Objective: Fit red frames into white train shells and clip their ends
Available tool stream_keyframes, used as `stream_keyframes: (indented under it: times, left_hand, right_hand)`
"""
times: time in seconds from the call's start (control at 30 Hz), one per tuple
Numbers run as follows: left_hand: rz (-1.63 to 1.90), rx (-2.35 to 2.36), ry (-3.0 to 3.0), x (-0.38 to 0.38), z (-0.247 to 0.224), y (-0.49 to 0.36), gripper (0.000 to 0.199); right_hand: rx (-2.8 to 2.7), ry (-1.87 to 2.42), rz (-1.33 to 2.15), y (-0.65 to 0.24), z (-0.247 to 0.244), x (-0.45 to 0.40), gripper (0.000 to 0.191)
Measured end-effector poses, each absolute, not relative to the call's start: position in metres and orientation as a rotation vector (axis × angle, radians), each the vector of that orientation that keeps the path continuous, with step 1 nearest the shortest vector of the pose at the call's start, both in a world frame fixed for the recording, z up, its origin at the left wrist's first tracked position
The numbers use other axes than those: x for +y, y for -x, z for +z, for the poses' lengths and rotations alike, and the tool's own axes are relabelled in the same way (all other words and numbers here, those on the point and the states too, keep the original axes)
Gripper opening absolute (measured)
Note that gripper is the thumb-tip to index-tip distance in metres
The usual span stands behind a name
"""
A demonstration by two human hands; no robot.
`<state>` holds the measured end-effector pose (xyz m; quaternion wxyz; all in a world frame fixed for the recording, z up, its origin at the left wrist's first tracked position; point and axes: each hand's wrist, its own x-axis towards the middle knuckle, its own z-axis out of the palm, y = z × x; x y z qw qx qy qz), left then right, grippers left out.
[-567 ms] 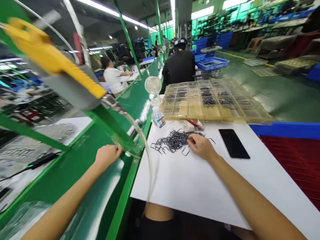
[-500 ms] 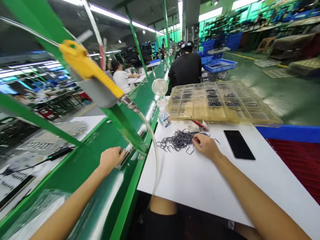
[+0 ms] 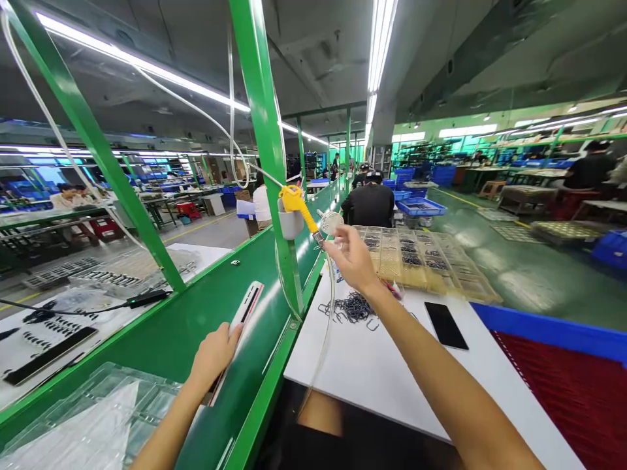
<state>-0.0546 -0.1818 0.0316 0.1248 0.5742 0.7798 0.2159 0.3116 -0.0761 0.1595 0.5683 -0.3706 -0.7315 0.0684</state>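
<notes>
Bench station: long bar in left hand, right hand at air gun

Item 1: left hand (image 3: 216,352), fingers and thumb closed around a long, narrow bar (image 3: 249,301). The bar lies slantwise over the green channel (image 3: 189,333), its far end projecting beyond the grip; the hold appears to leave that end exposed.

Item 2: right hand (image 3: 351,261), raised, fingers loosely curled and parted, beside the hose end of a yellow air gun (image 3: 300,203). Contact cannot be told; no object is clearly seen in its grasp.

Item 3: the gun, seated in a grey holder (image 3: 291,226) on a green post (image 3: 264,98), presumably hung there for easy reach. Its clear hose (image 3: 328,333) drops past the table edge.

Item 4: dark wire loops (image 3: 356,308), heaped on the white tabletop (image 3: 382,378), near a compartment tray (image 3: 435,282) whose divisions probably keep pieces sorted.

Item 5: phone (image 3: 445,324), flat, right of the heap.
</notes>
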Motion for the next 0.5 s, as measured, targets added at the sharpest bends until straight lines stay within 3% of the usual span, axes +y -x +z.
stream_keyframes:
  times: [0.03, 0.17, 0.23, 0.37, 0.43, 0.5]
  left_hand:
    - [0.705, 2.225, -1.629, -0.195, 0.034, 0.056, 0.045]
    - [1.011, 1.845, -1.372, -0.263, 0.012, 0.040, 0.075]
    - [1.331, 1.347, -0.944, -0.297, -0.015, 0.022, 0.070]
    - [1.327, 0.842, -0.562, -0.346, -0.064, -0.019, 0.071]
    - [1.240, 0.742, -0.542, -0.361, -0.077, -0.034, 0.071]
    - [1.133, 0.684, -0.551, -0.370, -0.082, -0.044, 0.071]
  right_hand:
    - [-1.730, 0.871, 0.249, -0.295, 0.182, -0.071, 0.056]
    - [-1.823, 0.913, 0.401, -0.253, 0.255, -0.051, 0.035]
    - [-1.810, 0.919, 0.426, -0.244, 0.286, -0.051, 0.038]
    - [-1.550, 0.752, 0.548, -0.257, 0.343, -0.093, 0.025]
    - [-1.529, 0.641, 0.734, -0.287, 0.345, -0.133, 0.020]
    - [-1.804, 0.665, 0.828, -0.330, 0.314, -0.182, 0.021]
